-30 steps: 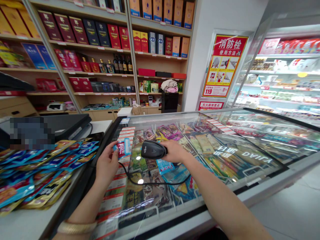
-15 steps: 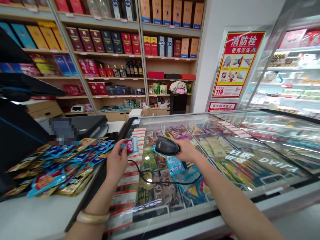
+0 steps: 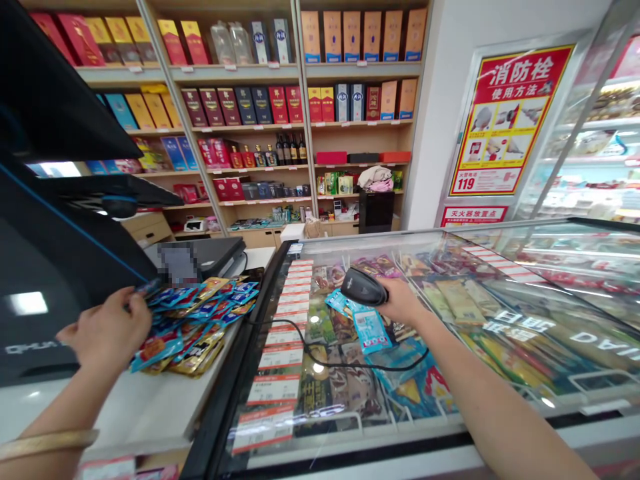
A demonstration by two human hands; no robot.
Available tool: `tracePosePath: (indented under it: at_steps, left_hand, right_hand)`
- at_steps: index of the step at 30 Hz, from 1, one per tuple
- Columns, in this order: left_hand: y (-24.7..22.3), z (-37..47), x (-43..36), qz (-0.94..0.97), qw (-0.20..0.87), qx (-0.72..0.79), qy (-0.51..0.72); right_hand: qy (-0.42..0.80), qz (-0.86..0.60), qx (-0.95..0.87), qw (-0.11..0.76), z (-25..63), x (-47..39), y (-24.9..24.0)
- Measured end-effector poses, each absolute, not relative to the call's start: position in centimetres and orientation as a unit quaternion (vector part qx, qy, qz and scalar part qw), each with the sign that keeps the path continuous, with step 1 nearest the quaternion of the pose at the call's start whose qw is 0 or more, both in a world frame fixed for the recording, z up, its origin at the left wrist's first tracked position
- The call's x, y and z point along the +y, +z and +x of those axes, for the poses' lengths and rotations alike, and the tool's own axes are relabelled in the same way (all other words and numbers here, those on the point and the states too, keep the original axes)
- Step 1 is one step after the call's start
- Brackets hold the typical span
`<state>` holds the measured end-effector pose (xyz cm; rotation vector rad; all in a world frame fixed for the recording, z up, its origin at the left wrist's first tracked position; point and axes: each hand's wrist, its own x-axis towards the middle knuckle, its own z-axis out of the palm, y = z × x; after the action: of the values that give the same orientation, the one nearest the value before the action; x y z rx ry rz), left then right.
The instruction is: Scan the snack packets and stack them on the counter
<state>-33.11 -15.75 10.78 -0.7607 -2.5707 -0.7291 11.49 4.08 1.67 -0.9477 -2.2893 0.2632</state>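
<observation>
My right hand is wrapped round a black handheld barcode scanner, held above the glass lid of a freezer. A black cable loops from it across the glass. Light-blue snack packets lie on the lid just under the scanner. On the left, my left hand is at the far edge of a heap of blue, red and gold snack packets on the white counter. Its fingertips pinch a small, blurred snack packet. A gold-coloured bangle circles the left wrist.
A dark checkout terminal rises close to my left hand. The freezer has price labels along its left side and packaged goods under the glass. Shelves of boxed bottles line the back wall, beside a red fire-hydrant poster.
My left hand has moved left with its packet, from over the freezer edge to the heap beside the terminal. The scanner stays over the freezer. The view has shifted left.
</observation>
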Motion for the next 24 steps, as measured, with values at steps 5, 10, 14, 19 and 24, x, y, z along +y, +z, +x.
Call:
tracePosePath:
  at_steps: [5, 10, 14, 19, 24]
  left_hand:
    - [10.5, -33.1, -16.2, -0.277, 0.184, -0.904, -0.271]
    - [10.4, -31.7, -16.1, -0.273, 0.260, -0.872, -0.312]
    - [9.6, -28.4, -14.4, -0.343, 0.281, -0.823, -0.355]
    - [6.7, -20.9, -9.6, -0.532, 0.209, -0.692, -0.441]
    - [3.1, -11.9, -5.9, -0.666, 0.023, -0.667, -0.332]
  right_hand:
    - [0.101, -0.364, -0.865, 0.331, 11.8, 4.7, 1.2]
    - [0.119, -0.377, -0.853, 0.340, 12.3, 5.0, 1.4]
    - [0.110, -0.387, -0.847, 0.348, 12.7, 5.0, 2.0]
    - [0.081, -0.433, -0.835, 0.331, 13.3, 5.5, 2.3]
    - [0.065, -0.470, -0.819, 0.322, 13.9, 5.8, 2.5]
